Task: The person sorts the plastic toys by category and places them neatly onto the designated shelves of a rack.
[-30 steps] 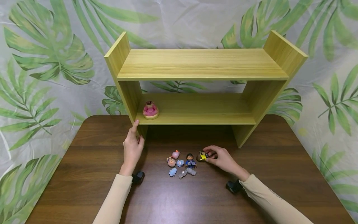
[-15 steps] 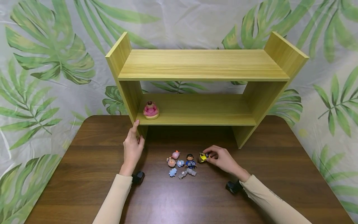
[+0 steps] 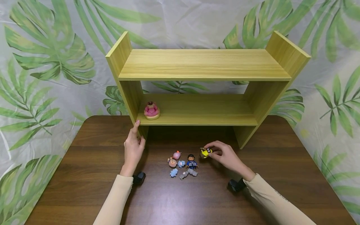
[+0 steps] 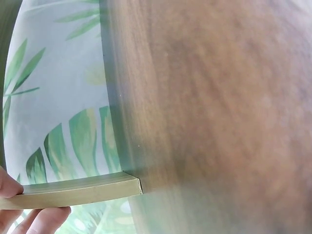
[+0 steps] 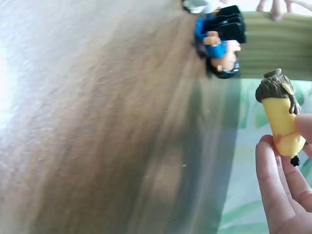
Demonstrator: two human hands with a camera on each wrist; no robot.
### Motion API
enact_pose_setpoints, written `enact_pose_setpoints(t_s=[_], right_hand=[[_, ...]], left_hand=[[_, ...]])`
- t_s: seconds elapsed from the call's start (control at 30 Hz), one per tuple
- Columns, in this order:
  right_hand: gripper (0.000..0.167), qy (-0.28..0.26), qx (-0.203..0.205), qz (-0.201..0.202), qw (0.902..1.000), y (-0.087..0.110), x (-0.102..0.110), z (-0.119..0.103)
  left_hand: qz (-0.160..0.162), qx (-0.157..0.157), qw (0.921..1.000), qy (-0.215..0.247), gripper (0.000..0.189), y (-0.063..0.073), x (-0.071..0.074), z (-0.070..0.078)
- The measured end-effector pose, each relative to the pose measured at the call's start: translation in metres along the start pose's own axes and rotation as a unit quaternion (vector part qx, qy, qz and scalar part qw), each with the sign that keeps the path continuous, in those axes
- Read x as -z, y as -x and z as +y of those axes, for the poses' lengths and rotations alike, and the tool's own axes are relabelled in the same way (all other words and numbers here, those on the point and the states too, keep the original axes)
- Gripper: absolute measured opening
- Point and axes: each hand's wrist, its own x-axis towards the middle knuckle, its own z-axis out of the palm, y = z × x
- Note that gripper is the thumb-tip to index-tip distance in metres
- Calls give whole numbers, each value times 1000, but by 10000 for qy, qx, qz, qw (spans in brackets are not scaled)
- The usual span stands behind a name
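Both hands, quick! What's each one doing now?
Left hand: gripping the yellowish wooden side panel.
Right hand: holding the small yellow-and-brown toy figure.

A brown table [image 3: 174,200] carries small toys [image 3: 181,163] and a wooden shelf unit [image 3: 202,109] holding a pink figurine [image 3: 152,111].

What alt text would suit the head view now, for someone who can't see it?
A person's right hand holds a yellow figure beside a group of little toys on a brown table. The left hand grips the side of a wood-grain shelf, with a pink figure on its lower board.
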Motion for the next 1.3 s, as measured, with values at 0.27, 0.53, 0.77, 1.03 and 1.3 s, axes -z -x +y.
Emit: enact_pose_setpoints(t_s=[0.27, 0.53, 0.77, 1.03, 1.3], right_hand=[[26, 4, 12, 42, 10000, -3, 5, -17], [26, -343, 327, 31, 9989, -3, 8, -53], [27, -528, 477, 164, 9973, -5, 2, -28], [25, -860, 634, 273, 9939, -7, -1, -30], [24, -915, 785, 375, 9920, -10, -1, -38]], left_hand=[[5, 3, 10000, 10, 88, -1, 0, -1], [36, 29, 10000, 29, 87, -2, 0, 0], [0, 28, 10000, 36, 88, -2, 0, 0], [18, -1, 10000, 13, 88, -1, 0, 0], [5, 14, 10000, 5, 88, 0, 0, 1]])
